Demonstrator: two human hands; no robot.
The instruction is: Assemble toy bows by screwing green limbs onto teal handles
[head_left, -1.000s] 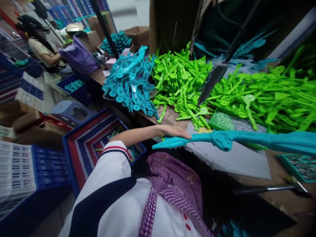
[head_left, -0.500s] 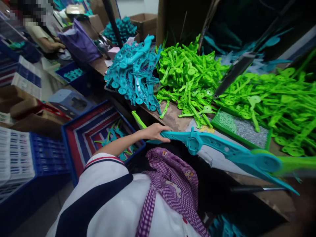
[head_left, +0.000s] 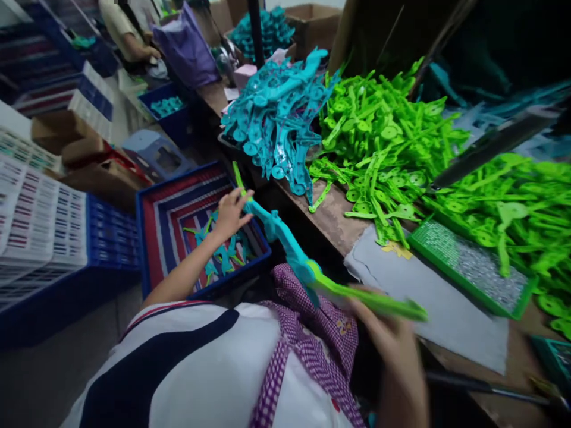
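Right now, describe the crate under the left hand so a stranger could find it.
Start at the workbench heaped with plastic parts; below its near edge sits a blue crate. Unlike the blue bin beyond, it has a striped red-white-blue lining.

No word, number or brand can be read anywhere; the white stacked trays (head_left: 40,220) beside the blue crate (head_left: 111,244) carry rows of small blue and red marks, too fine and blurred to make out as writing.

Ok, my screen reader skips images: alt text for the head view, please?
The person's left hand grips the teal end of a teal-and-green plastic piece above a blue crate; the blurred right hand is at its green end.
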